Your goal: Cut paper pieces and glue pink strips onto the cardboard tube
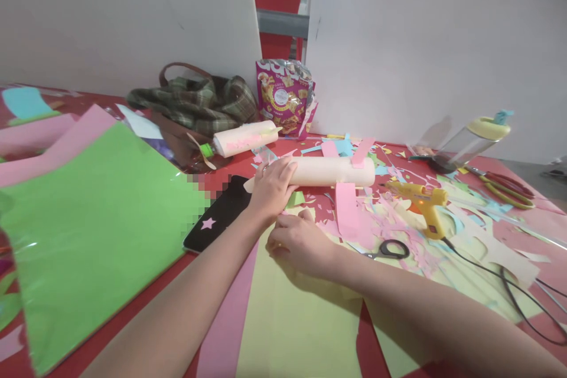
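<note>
A cream paper tube [328, 171] with pink strips at its right part lies across the table in front of me. My left hand [272, 186] rests over its left end, fingers curved around it. Just below, my right hand [303, 243] is closed, its fingers curled and pinched above a pale yellow paper sheet [305, 319]; what they hold, if anything, is hidden. One pink strip [346, 209] hangs down from the tube toward the right hand. Black-handled scissors [393, 249] lie to the right of that hand, blades partly covered by scraps.
A yellow glue gun [420, 201] with a black cord lies at right, near a clear bottle [465, 142] and red-and-green scissors [507, 188]. Paper scraps are scattered around. A green sheet pack [97, 236], black phone-like slab [221, 221], wrapped bottle [245, 139], plaid bag [199, 100] and snack bag [283, 97] surround the left and back.
</note>
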Action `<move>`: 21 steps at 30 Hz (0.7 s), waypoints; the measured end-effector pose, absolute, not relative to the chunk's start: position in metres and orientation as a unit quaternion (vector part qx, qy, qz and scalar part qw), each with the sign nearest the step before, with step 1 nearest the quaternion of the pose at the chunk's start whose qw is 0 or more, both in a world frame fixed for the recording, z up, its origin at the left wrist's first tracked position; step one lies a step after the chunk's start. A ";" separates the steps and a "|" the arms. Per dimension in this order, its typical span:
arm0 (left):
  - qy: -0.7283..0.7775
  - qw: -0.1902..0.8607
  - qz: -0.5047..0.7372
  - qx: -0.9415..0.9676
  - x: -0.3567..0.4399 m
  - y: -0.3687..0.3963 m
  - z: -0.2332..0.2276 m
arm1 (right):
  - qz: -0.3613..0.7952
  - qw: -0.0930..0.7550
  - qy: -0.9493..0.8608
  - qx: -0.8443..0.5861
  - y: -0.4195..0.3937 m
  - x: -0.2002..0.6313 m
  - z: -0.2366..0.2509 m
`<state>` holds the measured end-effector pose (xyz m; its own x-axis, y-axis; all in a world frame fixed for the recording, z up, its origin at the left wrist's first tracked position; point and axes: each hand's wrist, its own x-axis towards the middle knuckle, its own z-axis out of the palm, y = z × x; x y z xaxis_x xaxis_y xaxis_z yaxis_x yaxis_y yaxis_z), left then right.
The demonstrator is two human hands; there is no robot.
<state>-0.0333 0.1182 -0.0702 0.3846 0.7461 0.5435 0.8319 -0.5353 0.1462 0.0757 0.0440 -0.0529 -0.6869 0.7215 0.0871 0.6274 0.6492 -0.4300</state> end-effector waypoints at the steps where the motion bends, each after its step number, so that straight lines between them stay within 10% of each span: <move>1: -0.474 0.076 -0.285 -0.829 -0.033 0.118 -0.070 | 0.191 0.128 -0.896 -0.380 0.044 0.075 -0.054; 21: -0.470 0.095 -0.288 -0.829 -0.034 0.119 -0.071 | 0.160 0.070 -0.902 -0.394 0.042 0.068 -0.049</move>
